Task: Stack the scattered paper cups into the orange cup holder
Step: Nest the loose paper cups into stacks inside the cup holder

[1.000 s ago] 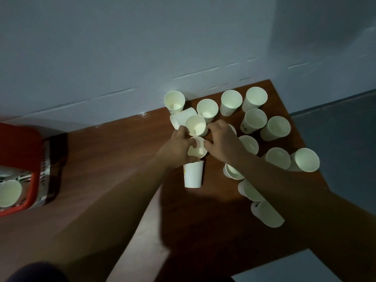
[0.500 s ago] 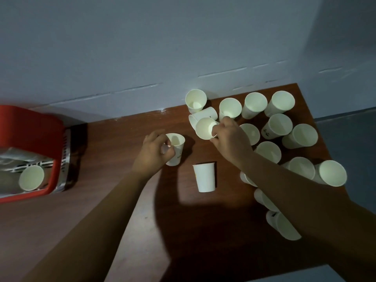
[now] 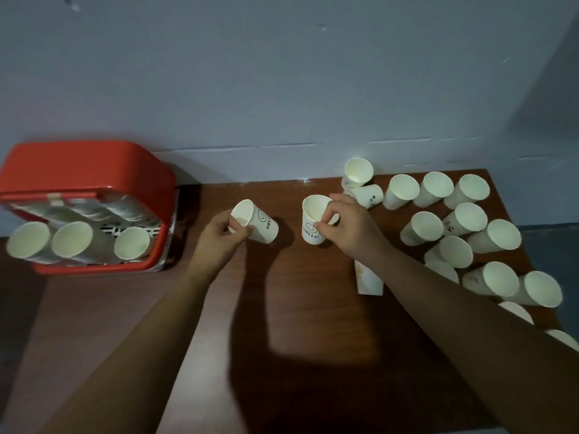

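Nearest the camera, bare worktop (image 3: 297,308) between the two forearms, nothing on it. Just beyond, one inverted cup (image 3: 371,281) stands mouth-down, partly hidden under the right forearm; same spot relative to the hands as half a second ago, untouched.

Mid-worktop: left hand (image 3: 221,238) holds the left-hand cup (image 3: 260,225) off the surface, tilted, mouth up-left. Fingers (image 3: 241,231) pinch it at the rim. Right hand (image 3: 351,230) grips the right-hand cup (image 3: 311,223) near the rim, roughly upright, "HELLO" print facing the camera.

Change: a second ago both hands were on one cup inside the cluster. Half a second ago the left had its cup clear and the right was only reaching into the pile. Now the right's cup is out of the pile too, near the left's but apart. View has also swung left.

Judgement: pick is done on both sides; next is probably nesting one into the other, or carrying both left.

Further right, the scattered cups (image 3: 456,252) remain, most upright, one on its side at the back. Plenty left, so the task is far from finished.

Far left, the orange cup holder (image 3: 94,166) sits by the wall (image 3: 282,89), well apart from both hands, with three stacks (image 3: 72,239) showing open mouths.
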Action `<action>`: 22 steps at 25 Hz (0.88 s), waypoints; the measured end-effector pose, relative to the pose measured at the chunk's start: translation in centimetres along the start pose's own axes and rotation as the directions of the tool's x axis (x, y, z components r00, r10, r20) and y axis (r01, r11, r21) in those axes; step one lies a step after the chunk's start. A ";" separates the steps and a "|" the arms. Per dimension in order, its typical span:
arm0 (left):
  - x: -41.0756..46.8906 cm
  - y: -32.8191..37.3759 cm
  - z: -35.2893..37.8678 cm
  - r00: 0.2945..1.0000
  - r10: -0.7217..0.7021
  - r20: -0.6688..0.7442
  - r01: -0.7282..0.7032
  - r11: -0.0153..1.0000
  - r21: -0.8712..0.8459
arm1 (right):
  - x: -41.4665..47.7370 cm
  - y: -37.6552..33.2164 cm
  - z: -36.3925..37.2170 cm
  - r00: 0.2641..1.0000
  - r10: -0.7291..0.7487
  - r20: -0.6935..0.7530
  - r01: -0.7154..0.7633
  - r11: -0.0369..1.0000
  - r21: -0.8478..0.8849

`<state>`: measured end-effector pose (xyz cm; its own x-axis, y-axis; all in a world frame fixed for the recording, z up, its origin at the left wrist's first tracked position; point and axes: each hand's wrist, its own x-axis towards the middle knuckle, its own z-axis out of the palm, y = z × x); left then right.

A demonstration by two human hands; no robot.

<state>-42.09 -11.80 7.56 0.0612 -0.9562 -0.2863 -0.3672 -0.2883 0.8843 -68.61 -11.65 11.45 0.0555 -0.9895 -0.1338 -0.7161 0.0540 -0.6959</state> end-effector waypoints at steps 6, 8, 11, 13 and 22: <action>-4.0 -3.3 -14.4 0.997 0.047 -0.057 -0.050 0.997 -0.054 | -1.3 -12.3 7.5 0.997 -0.063 0.047 0.062 0.998 0.021; -5.4 -4.3 -19.6 0.990 0.090 -0.107 -0.094 0.995 -0.032 | -1.3 -16.5 10.1 0.993 -0.107 0.058 0.105 0.994 0.029; -6.9 -6.1 -27.2 0.981 0.100 -0.168 -0.100 0.995 0.008 | -1.4 -22.0 14.0 0.985 -0.159 0.065 0.157 0.987 0.037; -7.4 -7.2 -31.7 0.963 0.115 -0.243 -0.101 0.992 0.069 | -1.3 -25.3 16.7 0.979 -0.192 0.069 0.189 0.981 0.051; -4.0 -9.5 -39.0 0.934 0.167 -0.316 -0.056 0.941 0.332 | 2.1 -33.6 26.2 0.973 -0.220 0.072 0.222 0.975 -0.024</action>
<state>-2.63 -7.22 14.75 0.2889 -0.9574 -0.0036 -0.6577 -0.2012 0.7259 -26.19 -12.02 16.04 0.2614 -0.9648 -0.0283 -0.7026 -0.1701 -0.6910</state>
